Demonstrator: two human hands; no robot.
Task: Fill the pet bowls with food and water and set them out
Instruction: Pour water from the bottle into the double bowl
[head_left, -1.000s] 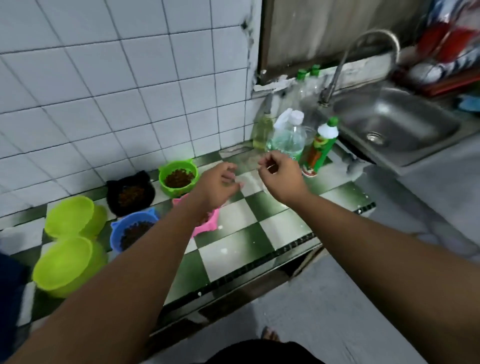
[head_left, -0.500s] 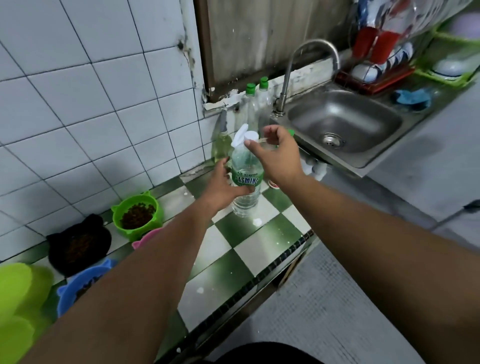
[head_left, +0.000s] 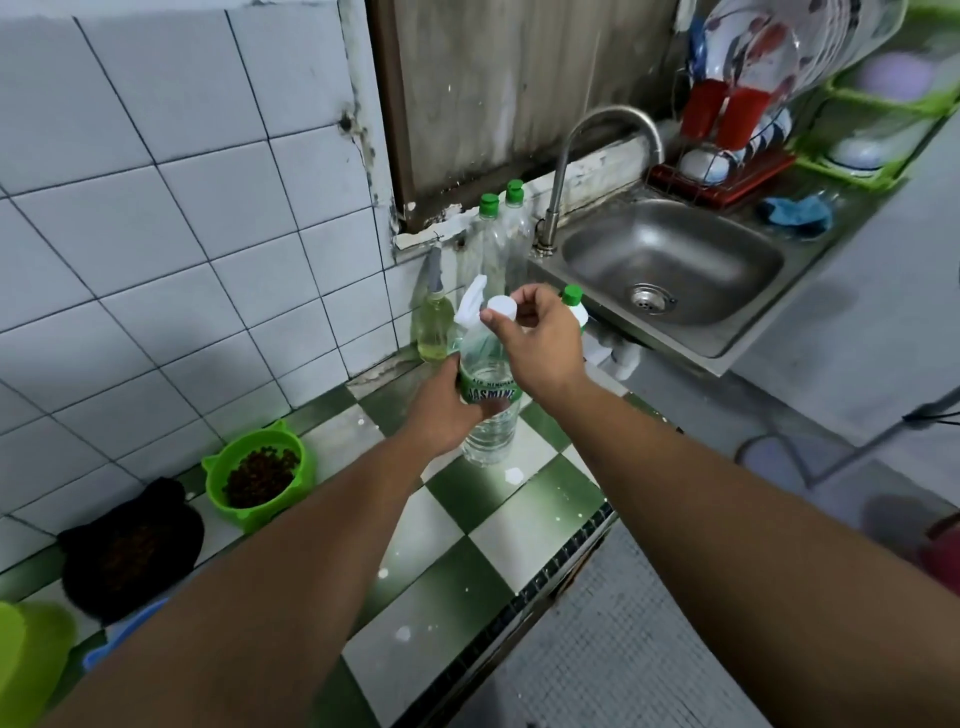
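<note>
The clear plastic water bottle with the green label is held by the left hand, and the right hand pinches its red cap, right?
Not quite: the cap is white, not red. The head view shows the left hand holding the clear plastic water bottle with the green label, and the right hand pinching its small round white cap.

The bottle (head_left: 489, 423) my left hand (head_left: 441, 410) grips is thin clear plastic, ribbed low down, with a glossy green label; the cap (head_left: 503, 307) my right hand (head_left: 540, 343) pinches is smooth white plastic. The counter tiles (head_left: 519, 525) are glazed and shiny — the wall tiles (head_left: 156, 234) too, though duller. The sink (head_left: 727, 249) and faucet (head_left: 558, 187) are brushed steel. The green bowl (head_left: 298, 488) is glossy plastic, the black bowl (head_left: 179, 519) matt. A blue cloth (head_left: 795, 213) looks soft.
</note>
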